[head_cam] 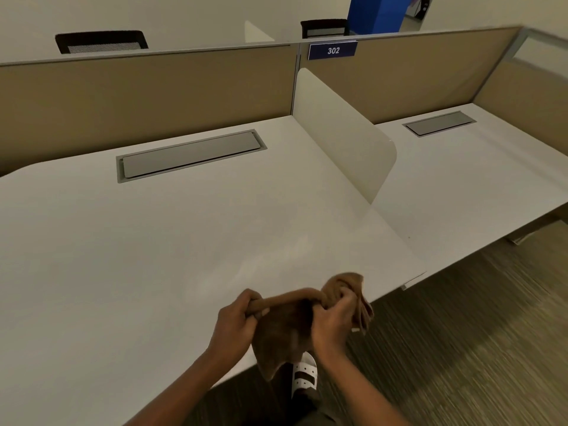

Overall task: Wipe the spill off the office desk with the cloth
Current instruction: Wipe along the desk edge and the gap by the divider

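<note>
Here, low in the frame's middle, the left hand [235, 324] and right hand [333, 321] both grip the brown cloth [285, 330], stretched between them above the tabletop [123, 256] edge, probably to fold it before wiping; no spill is clearly visible.

On my feed the plain brown fabric cloth [285, 330] is one solid colour with no print. The flat off-white laminate desk top [123, 256] is unpatterned, apart from a faint beige-tinged smear just beyond the cloth. The long matte grey metal cable flap [190, 155] is plain, as are the tan fabric partition wall [138, 90] and the rounded cream side divider [341, 130]. I read white digits, 302, on a small navy blue sign [333, 50]. The black mesh chair back [101, 41] shows a fine weave. The olive-brown carpet floor [461, 333] runs in thin stripes. A white strapped sandal [304, 376] has dark openings.
</note>
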`<state>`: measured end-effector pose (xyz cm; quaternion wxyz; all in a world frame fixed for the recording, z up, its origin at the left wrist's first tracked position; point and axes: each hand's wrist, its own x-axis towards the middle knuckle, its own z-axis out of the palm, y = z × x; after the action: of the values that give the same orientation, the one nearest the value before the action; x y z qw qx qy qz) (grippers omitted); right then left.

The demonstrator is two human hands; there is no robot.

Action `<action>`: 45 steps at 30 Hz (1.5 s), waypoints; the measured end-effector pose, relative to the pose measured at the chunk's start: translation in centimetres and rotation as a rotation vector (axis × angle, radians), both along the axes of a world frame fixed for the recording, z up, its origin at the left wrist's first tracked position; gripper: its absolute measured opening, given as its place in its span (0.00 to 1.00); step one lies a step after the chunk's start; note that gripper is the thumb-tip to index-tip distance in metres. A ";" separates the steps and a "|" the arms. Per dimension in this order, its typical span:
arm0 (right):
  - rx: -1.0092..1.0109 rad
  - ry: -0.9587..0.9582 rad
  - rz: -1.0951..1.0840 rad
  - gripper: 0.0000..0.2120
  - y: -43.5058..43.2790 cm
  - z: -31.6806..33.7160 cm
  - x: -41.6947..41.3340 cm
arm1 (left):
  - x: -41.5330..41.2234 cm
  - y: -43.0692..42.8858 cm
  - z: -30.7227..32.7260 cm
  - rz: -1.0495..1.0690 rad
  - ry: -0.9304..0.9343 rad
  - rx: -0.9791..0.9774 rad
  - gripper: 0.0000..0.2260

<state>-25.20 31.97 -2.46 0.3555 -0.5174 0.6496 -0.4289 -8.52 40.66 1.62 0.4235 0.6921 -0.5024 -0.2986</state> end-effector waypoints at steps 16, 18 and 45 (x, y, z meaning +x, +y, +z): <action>0.073 1.047 0.703 0.22 -0.2 -2.7 -0.6 | 0.9 0.3 -3.4 0.132 -0.231 0.305 0.08; 0.091 1.059 0.703 0.22 1.2 -2.6 -1.2 | 0.7 0.9 -3.5 0.120 -0.230 0.313 0.08; 0.215 0.180 0.128 0.12 11.6 -1.6 -5.9 | -3.3 6.5 -0.1 -0.080 -0.366 0.142 0.19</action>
<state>-31.08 43.57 -4.03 0.3758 -0.5532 0.6867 -0.2849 -11.86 47.13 1.52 0.2630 0.7423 -0.5760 -0.2191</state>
